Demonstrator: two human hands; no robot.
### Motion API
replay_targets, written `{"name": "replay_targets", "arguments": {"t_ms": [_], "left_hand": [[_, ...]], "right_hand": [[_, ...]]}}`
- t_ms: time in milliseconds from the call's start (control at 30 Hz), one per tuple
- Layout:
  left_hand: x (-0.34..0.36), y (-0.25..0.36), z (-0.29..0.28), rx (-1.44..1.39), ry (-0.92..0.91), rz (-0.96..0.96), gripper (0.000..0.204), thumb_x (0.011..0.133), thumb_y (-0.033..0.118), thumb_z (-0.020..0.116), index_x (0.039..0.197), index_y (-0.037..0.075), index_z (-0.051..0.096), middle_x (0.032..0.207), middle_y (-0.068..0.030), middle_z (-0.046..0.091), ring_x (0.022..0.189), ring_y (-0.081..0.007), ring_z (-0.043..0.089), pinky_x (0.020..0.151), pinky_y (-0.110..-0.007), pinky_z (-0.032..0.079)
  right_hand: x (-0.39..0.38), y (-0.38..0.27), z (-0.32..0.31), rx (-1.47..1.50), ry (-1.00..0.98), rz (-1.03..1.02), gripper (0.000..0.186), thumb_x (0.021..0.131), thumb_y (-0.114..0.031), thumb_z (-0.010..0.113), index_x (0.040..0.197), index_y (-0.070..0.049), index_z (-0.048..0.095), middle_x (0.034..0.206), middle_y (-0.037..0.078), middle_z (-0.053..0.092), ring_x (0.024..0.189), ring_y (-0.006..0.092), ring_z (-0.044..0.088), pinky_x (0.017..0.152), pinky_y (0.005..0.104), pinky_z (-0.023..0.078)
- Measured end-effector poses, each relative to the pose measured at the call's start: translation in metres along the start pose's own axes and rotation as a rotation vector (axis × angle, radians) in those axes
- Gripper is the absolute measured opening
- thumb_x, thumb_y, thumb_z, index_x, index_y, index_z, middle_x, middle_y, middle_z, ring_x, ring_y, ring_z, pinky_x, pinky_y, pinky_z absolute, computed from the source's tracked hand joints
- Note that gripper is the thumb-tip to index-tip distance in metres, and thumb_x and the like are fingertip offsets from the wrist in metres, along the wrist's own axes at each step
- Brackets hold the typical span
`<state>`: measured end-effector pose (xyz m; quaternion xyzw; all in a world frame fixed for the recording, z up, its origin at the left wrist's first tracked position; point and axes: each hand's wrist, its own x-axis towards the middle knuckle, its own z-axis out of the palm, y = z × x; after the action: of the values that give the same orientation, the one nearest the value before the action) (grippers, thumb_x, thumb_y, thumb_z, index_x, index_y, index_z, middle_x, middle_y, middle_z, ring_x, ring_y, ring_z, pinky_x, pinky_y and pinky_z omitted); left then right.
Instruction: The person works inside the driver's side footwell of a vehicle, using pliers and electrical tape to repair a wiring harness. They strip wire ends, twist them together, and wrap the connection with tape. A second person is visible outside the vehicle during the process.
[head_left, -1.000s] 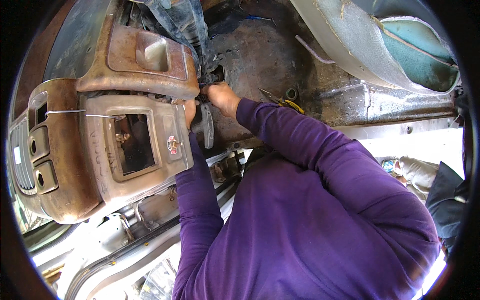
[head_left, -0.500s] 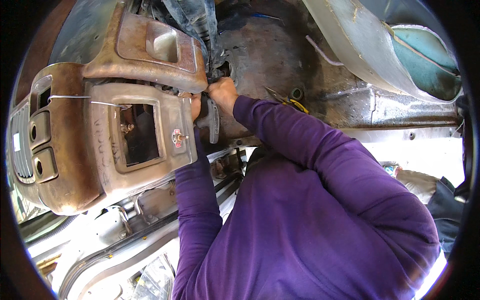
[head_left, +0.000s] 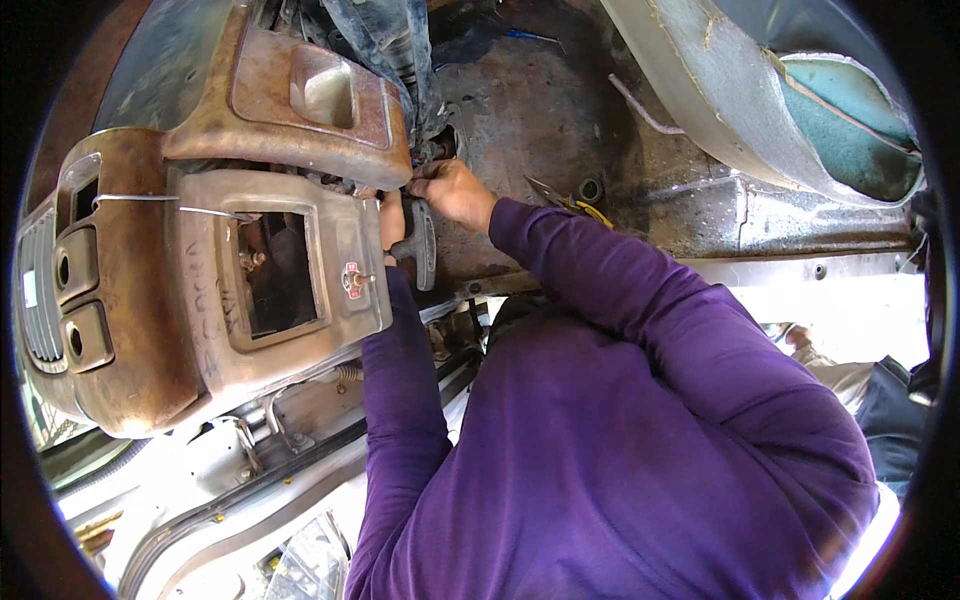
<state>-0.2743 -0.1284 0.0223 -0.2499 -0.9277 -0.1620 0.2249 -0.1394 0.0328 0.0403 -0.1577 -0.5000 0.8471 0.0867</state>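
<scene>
My right hand is beside the lower edge of a worn brown dashboard. Its thumb and fingers are pinched together, and whatever is between them is too small to make out. Close by, my left hand reaches up behind the edge of the tan dash panel; its fingers are mostly hidden there. A dark T-shaped handle hangs just below my hands, next to the left wrist. The panel has a square opening and a small metal switch with a red label.
Pliers with yellow handles and a roll of dark tape lie on the stained metal floor. Pedal arms stand beyond my hands. A grey trim piece curves along the right. Another person's leg shows at far right.
My right hand has drawn back slightly to the right and down, its fingertips now showing in a pinch. My left hand stays behind the panel edge.
</scene>
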Motion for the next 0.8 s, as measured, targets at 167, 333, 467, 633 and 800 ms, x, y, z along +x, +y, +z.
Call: {"name": "replay_targets", "arguments": {"t_ms": [167,333,467,633,800], "left_hand": [[-0.021,0.009,-0.007,-0.254,-0.160,-0.069,0.035,0.092,0.030,0.070,0.108,-0.001,0.068,0.105,-0.0174,0.074,0.091,-0.0324,0.071,0.082,-0.044,0.054],[0.006,-0.044,0.024,0.100,-0.143,0.328,0.024,0.096,0.025,0.065,0.108,0.004,0.068,0.104,-0.0137,0.072,0.086,-0.0308,0.070,0.074,-0.041,0.054],[0.023,-0.043,0.010,0.235,-0.064,0.557,0.022,0.095,0.020,0.065,0.111,0.005,0.069,0.101,-0.0098,0.071,0.078,-0.0247,0.068,0.068,-0.037,0.053],[0.007,-0.001,0.009,-0.227,-0.401,-0.145,0.027,0.091,0.019,0.070,0.112,0.004,0.072,0.107,-0.0082,0.072,0.084,-0.0224,0.067,0.072,-0.035,0.052],[-0.002,-0.008,0.024,0.369,-0.036,0.324,0.025,0.094,0.023,0.068,0.112,0.006,0.073,0.110,-0.0107,0.071,0.101,-0.0270,0.064,0.091,-0.039,0.048]], "right_hand": [[0.013,0.014,0.006,0.066,0.052,-0.074,0.026,0.090,-0.013,0.060,0.102,0.006,0.074,0.093,0.016,0.075,0.084,0.0213,0.065,0.080,0.0367,0.051],[0.018,0.016,0.005,0.104,0.039,0.063,0.033,0.088,-0.013,0.061,0.109,0.012,0.069,0.102,0.017,0.072,0.092,0.0243,0.063,0.086,0.0384,0.049],[0.015,0.007,0.004,0.109,0.095,0.116,0.034,0.088,-0.012,0.062,0.108,0.015,0.068,0.102,0.019,0.071,0.092,0.0245,0.062,0.084,0.0381,0.049],[0.016,0.002,0.001,0.044,0.136,0.091,0.031,0.087,-0.012,0.063,0.101,0.015,0.069,0.093,0.016,0.071,0.085,0.0256,0.064,0.078,0.0388,0.050],[0.015,0.007,0.005,-0.138,0.142,0.007,0.030,0.086,-0.014,0.066,0.097,0.013,0.070,0.087,0.019,0.072,0.081,0.0241,0.065,0.075,0.0406,0.052]]}}
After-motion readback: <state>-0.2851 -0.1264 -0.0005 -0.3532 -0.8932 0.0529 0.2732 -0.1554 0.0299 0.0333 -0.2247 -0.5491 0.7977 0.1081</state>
